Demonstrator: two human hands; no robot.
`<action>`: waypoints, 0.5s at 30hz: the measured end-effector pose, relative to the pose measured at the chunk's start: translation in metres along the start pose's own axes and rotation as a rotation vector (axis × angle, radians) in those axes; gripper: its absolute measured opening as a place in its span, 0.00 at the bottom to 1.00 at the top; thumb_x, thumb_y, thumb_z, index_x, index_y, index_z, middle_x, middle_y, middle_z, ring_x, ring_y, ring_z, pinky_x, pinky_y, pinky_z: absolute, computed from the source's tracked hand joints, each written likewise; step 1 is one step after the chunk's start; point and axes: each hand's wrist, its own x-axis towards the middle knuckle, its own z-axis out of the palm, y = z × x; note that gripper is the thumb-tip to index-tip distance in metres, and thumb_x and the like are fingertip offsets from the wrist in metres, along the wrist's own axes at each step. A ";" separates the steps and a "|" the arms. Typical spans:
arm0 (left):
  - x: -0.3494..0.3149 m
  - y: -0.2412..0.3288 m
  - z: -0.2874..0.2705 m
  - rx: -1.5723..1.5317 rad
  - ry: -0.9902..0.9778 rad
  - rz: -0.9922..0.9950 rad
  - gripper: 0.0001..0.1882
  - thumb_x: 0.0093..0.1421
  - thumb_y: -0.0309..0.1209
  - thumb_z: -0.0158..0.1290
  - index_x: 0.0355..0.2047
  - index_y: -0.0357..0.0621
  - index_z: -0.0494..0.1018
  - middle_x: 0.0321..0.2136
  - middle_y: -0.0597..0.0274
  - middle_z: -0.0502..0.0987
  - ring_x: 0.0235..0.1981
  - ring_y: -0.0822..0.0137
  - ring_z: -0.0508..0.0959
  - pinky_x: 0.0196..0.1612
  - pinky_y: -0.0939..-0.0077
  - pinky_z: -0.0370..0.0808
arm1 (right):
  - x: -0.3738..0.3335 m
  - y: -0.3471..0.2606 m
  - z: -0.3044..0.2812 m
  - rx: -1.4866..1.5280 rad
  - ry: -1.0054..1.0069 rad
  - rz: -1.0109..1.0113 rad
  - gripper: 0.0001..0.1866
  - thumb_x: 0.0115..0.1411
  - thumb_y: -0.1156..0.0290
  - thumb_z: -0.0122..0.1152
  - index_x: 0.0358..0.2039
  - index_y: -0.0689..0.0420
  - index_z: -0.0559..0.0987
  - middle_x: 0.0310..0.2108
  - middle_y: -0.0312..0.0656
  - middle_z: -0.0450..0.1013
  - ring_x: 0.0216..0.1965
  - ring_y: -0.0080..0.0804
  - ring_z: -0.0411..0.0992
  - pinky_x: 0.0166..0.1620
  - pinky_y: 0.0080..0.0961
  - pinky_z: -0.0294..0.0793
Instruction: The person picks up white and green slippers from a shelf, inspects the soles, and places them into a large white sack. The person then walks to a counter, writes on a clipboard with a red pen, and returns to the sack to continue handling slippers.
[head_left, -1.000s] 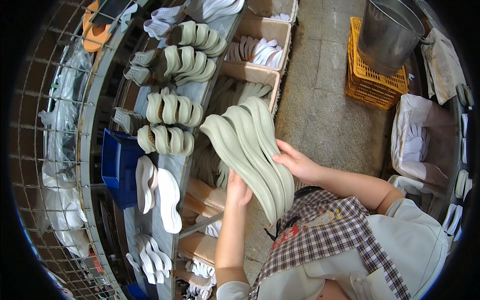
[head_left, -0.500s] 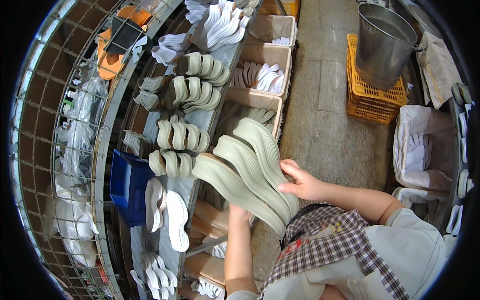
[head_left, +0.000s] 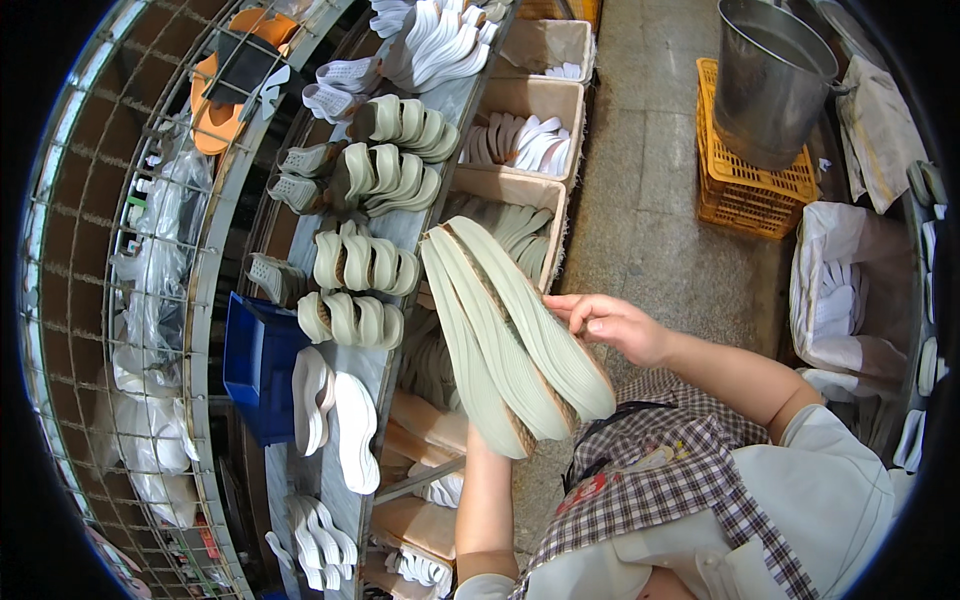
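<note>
Three pale green shoe soles [head_left: 500, 335], ribbed along their sides, are held fanned side by side in front of my apron. My left forearm [head_left: 486, 510] rises beneath them; that hand is hidden behind the soles, which rest on it. My right hand [head_left: 628, 330] has its fingers curled, with the tips at the edge of the rightmost sole. To the left, more pale green soles [head_left: 385, 190] stand in rows on a metal shelf [head_left: 350, 362]. White soles [head_left: 357, 430] lie nearer on the same shelf.
Fabric-lined bins [head_left: 560, 215] holding soles line the shelf's right side. A blue bin [head_left: 255, 370] sits at its left, before a wire mesh [head_left: 85, 310]. Across the aisle, a steel pot [head_left: 770, 100] stands on a yellow crate [head_left: 750, 205], near a lined bin [head_left: 845, 345] of white soles.
The three soles have been turned more upright and tipped, with their brown-edged sides now showing between them. My right hand has shifted from gripping their lower end to the upper right edge.
</note>
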 end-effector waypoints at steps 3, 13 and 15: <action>0.000 -0.001 0.004 0.120 -0.037 -0.031 0.28 0.62 0.34 0.49 0.60 0.40 0.55 0.55 0.54 0.64 0.55 0.60 0.66 0.54 0.64 0.68 | -0.007 0.005 0.024 -0.027 0.111 -0.058 0.14 0.59 0.62 0.56 0.37 0.56 0.64 0.62 0.54 0.52 0.61 0.38 0.54 0.61 0.36 0.52; -0.023 -0.032 0.009 -1.178 -0.453 0.154 0.29 0.56 0.39 0.54 0.58 0.50 0.62 0.57 0.63 0.65 0.48 0.61 0.71 0.35 0.71 0.72 | -0.011 -0.014 0.013 0.999 0.207 0.019 0.41 0.46 0.62 0.51 0.61 0.61 0.55 0.52 0.54 0.66 0.46 0.43 0.73 0.48 0.39 0.76; -0.016 -0.030 0.007 -1.194 -0.558 0.216 0.30 0.54 0.35 0.57 0.58 0.50 0.63 0.57 0.64 0.65 0.46 0.62 0.72 0.32 0.74 0.72 | -0.013 -0.012 0.007 1.053 0.248 0.008 0.40 0.46 0.62 0.50 0.61 0.61 0.55 0.52 0.54 0.66 0.46 0.43 0.74 0.48 0.39 0.76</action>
